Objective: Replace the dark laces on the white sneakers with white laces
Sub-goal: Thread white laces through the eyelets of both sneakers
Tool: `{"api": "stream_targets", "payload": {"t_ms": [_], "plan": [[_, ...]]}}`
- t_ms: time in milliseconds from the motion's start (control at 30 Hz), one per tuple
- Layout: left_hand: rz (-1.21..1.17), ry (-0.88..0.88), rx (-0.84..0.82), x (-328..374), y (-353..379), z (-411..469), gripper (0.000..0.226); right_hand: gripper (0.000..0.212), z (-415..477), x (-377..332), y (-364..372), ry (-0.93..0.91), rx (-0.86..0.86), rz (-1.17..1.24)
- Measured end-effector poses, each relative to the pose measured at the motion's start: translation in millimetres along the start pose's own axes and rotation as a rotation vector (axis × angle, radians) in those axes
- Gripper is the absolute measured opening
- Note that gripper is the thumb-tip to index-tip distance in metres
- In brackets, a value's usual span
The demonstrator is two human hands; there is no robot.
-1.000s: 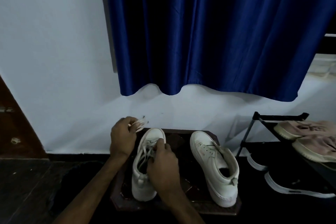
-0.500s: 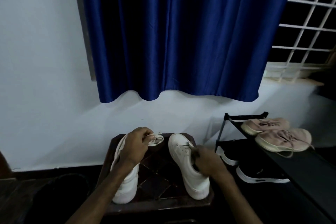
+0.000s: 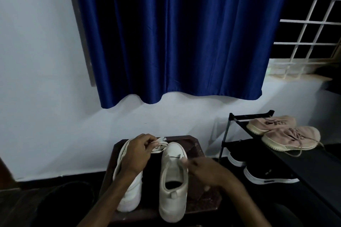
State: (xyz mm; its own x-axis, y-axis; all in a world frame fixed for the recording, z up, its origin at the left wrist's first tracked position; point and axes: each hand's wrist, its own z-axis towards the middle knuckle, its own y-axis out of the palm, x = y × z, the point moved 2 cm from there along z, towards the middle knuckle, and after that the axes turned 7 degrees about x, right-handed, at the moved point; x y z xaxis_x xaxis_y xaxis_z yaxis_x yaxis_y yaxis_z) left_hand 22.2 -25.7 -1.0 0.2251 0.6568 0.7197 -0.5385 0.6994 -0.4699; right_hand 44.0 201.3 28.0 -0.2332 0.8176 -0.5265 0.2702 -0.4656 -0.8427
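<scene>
The left grip [image 3: 138,153] is raised over the toe end of the left sneaker [image 3: 131,197], knuckles up, its fingers curled and pinching a folded bunch of white laces [image 3: 160,143] that sticks out just beyond the fingertips towards the wall. The forearm runs back along that sneaker and hides most of its upper. The right grip [image 3: 203,169] is lower and nearer the person, with bent fingers at the right edge of the right sneaker [image 3: 173,193], beside the eyelet rows. It is smeared by motion, and it cannot be told whether it holds anything or only touches the shoe. The right sneaker lies directly between the two grips, toe to the wall, its opening facing the person. Both sneakers stand side by side on a small dark wooden counter [image 3: 193,145]. To the right of the right grip, well apart, stands a black shoe rack [image 3: 251,115] with a pair of pink shoes [image 3: 289,138] on its top shelf and black shoes [image 3: 267,177] with white soles below. Beyond both grips, a blue curtain [image 3: 175,33] hangs on the white wall [image 3: 36,61], with a white window grille [image 3: 313,24] to its right.
</scene>
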Motion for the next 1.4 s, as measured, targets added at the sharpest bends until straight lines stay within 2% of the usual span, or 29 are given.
{"api": "stream_targets", "payload": {"t_ms": [33, 100, 200, 267, 400, 500, 633, 767, 867, 933, 1033, 1067, 1100, 1200, 1267, 1333, 1400], "plan": [[-0.02, -0.01, 0.002, -1, 1, 1, 0.017, 0.062, 7, 6, -11, -0.026, 0.071, 0.054], [-0.042, -0.022, 0.011, 2, 0, -1, 0.016, 0.042, 25, 16, -24, -0.098, 0.242, 0.156], [-0.032, -0.005, 0.044, 9, -2, -1, 0.009, 0.02, 58, 16, -25, -0.154, 0.307, 0.432], [-0.044, -0.012, 0.041, 11, -3, -2, 0.006, 0.018, 77, 9, -24, -0.206, 0.331, 0.56], [-0.1, -0.062, 0.024, 7, -1, 10, 0.006, 0.019, 106, -10, -12, -0.298, 0.289, 0.654], [-0.075, -0.031, 0.0, 15, 6, 32, 0.008, 0.02, 119, -21, -2, -0.304, 0.263, 0.932], [-0.123, -0.009, -0.036, 33, 22, 56, 0.007, 0.021, 123, -25, 6, -0.336, 0.323, 1.098], [-0.145, -0.011, 0.022, 37, 37, 70, 0.005, 0.015, 130, -14, 3, -0.23, 0.411, 1.288], [-0.132, -0.008, 0.028, 41, 46, 68, 0.009, 0.011, 133, -4, -2, -0.17, 0.457, 1.293], [-0.022, 0.038, -0.027, 36, 53, 67, 0.009, 0.008, 137, 3, -2, -0.175, 0.503, 1.212], [0.156, 0.078, -0.174, 15, 57, 70, 0.008, 0.008, 146, 20, -6, -0.198, 0.72, 1.001], [0.171, 0.045, -0.209, 7, 55, 72, 0.007, 0.008, 149, 29, -8, -0.17, 0.775, 1.022], [0.186, 0.007, -0.225, 1, 53, 75, 0.007, 0.008, 152, 39, -12, -0.109, 0.796, 1.145], [0.258, -0.063, -0.264, -10, 45, 80, 0.007, 0.014, 154, 70, -22, 0.093, 0.66, 1.717], [0.303, -0.06, -0.32, -11, 45, 79, 0.01, 0.02, 152, 88, -26, 0.128, 0.544, 1.972], [0.287, -0.08, -0.357, -12, 47, 77, 0.015, 0.024, 147, 99, -24, 0.162, 0.481, 2.107], [0.23, -0.125, -0.368, -12, 50, 74, 0.015, 0.026, 143, 106, -18, 0.199, 0.461, 2.126]]}}
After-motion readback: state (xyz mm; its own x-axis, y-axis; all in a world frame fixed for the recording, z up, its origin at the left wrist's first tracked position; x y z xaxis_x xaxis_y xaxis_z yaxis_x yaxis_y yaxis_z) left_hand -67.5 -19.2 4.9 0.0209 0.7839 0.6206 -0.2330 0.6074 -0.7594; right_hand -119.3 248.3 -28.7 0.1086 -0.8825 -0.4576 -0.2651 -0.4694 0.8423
